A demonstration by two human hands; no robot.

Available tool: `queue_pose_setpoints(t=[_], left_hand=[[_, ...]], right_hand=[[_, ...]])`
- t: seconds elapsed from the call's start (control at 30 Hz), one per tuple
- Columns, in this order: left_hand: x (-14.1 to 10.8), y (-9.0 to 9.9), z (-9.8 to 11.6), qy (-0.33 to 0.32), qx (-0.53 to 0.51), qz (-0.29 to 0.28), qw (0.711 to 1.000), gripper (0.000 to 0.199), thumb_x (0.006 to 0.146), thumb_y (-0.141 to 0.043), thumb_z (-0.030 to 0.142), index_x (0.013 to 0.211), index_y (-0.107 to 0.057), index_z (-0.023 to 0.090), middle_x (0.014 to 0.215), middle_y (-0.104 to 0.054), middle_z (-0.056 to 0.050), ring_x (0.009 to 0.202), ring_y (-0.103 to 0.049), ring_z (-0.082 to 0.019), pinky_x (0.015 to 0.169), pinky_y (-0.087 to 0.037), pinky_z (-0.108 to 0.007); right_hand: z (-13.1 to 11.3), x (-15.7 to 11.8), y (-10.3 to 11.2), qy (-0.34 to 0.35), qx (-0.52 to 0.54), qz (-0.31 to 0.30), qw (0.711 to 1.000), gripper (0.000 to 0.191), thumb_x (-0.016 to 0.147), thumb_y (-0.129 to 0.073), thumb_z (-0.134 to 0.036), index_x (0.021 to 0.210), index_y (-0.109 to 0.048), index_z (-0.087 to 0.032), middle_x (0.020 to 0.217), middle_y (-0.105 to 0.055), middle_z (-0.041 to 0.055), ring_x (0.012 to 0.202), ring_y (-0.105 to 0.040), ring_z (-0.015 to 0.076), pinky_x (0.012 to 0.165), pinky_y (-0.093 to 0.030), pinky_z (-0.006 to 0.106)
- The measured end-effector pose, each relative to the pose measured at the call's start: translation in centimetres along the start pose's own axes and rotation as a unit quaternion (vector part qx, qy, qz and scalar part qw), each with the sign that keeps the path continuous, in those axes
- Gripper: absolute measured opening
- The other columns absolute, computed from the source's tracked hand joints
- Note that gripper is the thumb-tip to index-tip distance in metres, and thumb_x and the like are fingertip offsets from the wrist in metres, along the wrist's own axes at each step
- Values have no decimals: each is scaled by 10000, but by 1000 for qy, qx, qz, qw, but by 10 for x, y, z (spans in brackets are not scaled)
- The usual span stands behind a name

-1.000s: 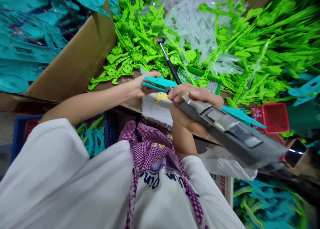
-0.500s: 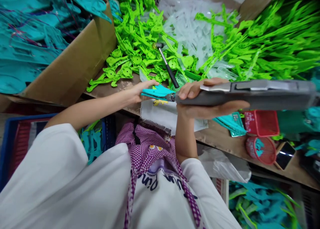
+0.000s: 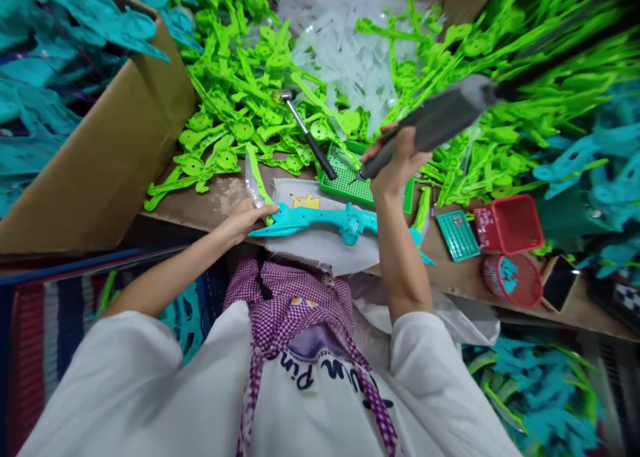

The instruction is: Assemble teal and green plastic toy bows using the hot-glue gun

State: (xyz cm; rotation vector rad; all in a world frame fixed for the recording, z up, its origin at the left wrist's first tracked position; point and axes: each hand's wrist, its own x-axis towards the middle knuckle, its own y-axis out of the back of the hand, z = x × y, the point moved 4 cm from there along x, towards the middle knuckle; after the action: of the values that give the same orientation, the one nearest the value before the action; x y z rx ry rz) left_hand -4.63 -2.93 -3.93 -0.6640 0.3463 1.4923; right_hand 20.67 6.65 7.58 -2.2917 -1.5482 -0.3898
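My left hand pinches the left end of a long turquoise plastic piece, shaped like a toy bow, which lies flat on a white cloth. My right hand is wrapped round a grey electric screwdriver. Its bit points down over a green perforated basket; any small contents are too small to make out. Just behind my left hand lies a lime-green piece with a clear strip. My right forearm hides part of the turquoise piece's right end.
A hammer rests against the green basket. Lime-green parts and clear plastic parts are heaped behind. At left stands a cardboard box of turquoise parts. Red baskets and a phone sit at right.
The screwdriver has moved from the turquoise piece up and back to the green basket, turning its tip downward. The turquoise piece now lies flat and lengthwise on the cloth.
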Motion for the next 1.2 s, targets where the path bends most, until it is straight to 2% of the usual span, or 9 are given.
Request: queue_pose_setpoints(t=[0.17,0.33,0.5,0.63,0.77,0.97,1.2], left_hand=[[0,5,-3,-40,21,20,999,445,599,-855,407,920,-656,172,820,-727,-22,746,-677,-190,648,-544,-264],[3,3,-2,-27,11,22,999,515,566,-874,436,944,-640,176,855,-725,-19,779,-682,-198,704,-558,-282],[4,1,1,3,8,9,1000,557,559,-884,433,993,-634,190,867,-728,-20,799,-690,-212,702,-572,-294],[4,1,1,-8,13,10,1000,548,582,-881,425,1018,-643,192,910,-738,-31,851,-701,-220,746,-582,-302],[4,3,0,-26,27,26,999,569,603,-883,421,1054,-620,196,976,-734,-37,893,-698,-209,759,-584,-290],[4,3,-3,-4,30,2,1000,580,637,-874,409,1086,-569,204,1038,-719,-47,895,-695,-208,690,-594,-275],[6,2,-3,-10,32,1,999,577,648,-865,465,1059,-556,203,999,-714,-42,876,-693,-210,720,-615,-314]], right_hand=[[44,38,-9,-20,-12,26,999,628,757,-420,-865,733,-561,-254,473,-435,-76,363,-470,111,387,-349,260],[70,51,-22,-38,-33,-26,998,610,736,-471,-859,759,-552,-255,518,-469,-63,464,-579,147,438,-424,277],[77,53,-24,-52,-38,-38,997,564,767,-499,-809,753,-557,-249,534,-483,-58,515,-635,161,464,-483,285],[90,54,-18,-64,-4,-33,997,557,790,-502,-793,751,-594,-245,536,-522,-50,554,-679,177,468,-510,292],[100,55,-13,-51,13,-30,998,535,780,-538,-779,757,-608,-250,532,-530,-51,548,-673,169,450,-486,274],[98,55,-12,-50,-19,-22,998,542,779,-537,-784,767,-590,-244,521,-499,-59,513,-645,155,442,-470,263],[96,52,-14,-40,-45,-25,998,638,828,-389,-829,819,-594,-224,564,-505,-42,539,-655,158,478,-499,283]])
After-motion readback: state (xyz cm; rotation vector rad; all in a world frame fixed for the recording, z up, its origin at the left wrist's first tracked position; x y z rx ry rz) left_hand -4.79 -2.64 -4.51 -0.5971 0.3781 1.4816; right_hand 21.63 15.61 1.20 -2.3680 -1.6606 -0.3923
